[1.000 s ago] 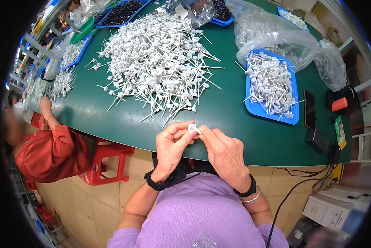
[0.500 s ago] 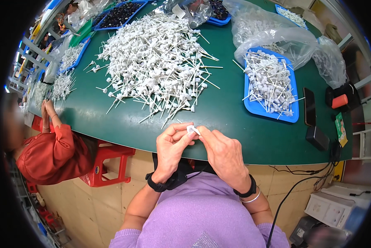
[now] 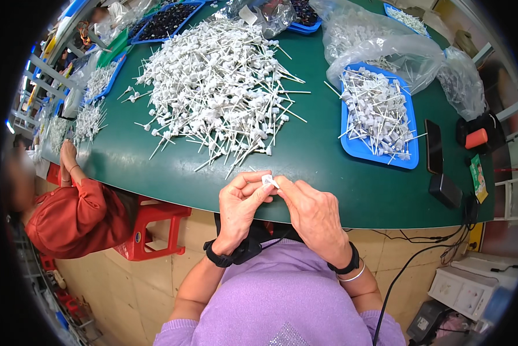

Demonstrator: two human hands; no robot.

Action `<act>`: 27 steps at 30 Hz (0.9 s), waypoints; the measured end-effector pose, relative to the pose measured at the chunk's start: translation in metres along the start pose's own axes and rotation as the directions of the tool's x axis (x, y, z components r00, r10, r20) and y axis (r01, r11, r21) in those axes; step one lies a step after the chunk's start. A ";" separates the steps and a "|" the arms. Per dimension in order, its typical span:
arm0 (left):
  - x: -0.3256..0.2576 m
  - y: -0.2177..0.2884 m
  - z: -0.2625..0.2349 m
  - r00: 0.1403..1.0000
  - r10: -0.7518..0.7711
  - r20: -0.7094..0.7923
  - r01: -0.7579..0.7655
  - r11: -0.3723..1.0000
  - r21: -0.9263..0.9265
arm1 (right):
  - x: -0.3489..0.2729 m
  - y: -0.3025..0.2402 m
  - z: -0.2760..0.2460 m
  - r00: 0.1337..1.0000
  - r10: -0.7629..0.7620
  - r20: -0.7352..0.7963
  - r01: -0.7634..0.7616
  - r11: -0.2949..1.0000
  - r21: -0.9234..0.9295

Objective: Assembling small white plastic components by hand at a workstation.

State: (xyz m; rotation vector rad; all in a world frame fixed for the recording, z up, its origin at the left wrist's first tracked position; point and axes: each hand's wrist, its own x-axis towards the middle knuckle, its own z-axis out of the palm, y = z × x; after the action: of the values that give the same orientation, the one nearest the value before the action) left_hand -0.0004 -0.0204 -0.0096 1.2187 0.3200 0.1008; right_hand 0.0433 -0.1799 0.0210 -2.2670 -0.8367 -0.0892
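Surface [image 3: 322,138]: green — big pile of white stemmed pcs [image 3: 218,86]
L hand [image 3: 239,205]: pinching sm. white flared pc [image 3: 269,181]
R hand [image 3: 312,210]: pinching its R side
Held pc: btwn both hands, over surface's near side
Blue tray [image 3: 351,147]: R of pile — heaped

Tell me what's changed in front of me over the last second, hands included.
Very little. The co-worker's hand at far left has shifted slightly. Nothing was visibly taken hold of or let go: your left hand and right hand keep their grip on the small white piece. The large white pile, the filled blue tray and the black phone stayed put.
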 end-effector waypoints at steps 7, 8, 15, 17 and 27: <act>-0.003 -0.001 -0.004 0.999 0.034 0.004 -0.034 0.994 0.101 | 0.000 0.003 -0.001 1.000 -0.022 -0.005 0.022 1.000 0.022; -0.004 0.000 -0.004 0.999 0.039 0.001 -0.039 0.993 0.108 | 0.001 0.003 -0.001 1.000 -0.022 0.000 0.022 0.999 0.032; -0.006 -0.003 -0.007 0.995 0.101 -0.001 -0.099 0.975 0.200 | 0.003 0.009 -0.001 1.000 -0.030 0.002 0.029 0.989 0.145; -0.007 -0.002 -0.006 0.991 0.130 -0.012 -0.122 0.957 0.262 | 0.004 0.010 -0.002 0.999 0.009 0.036 -0.017 0.972 0.234; -0.009 -0.009 -0.004 0.832 0.547 0.094 -0.454 0.574 0.682 | 0.010 0.042 0.012 0.735 0.017 0.678 -0.664 0.219 0.715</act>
State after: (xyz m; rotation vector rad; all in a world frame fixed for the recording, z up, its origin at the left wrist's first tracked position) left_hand -0.0111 -0.0225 -0.0174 2.0406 0.0968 0.6126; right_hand 0.0743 -0.1894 -0.0096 -1.1641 -0.3359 1.0984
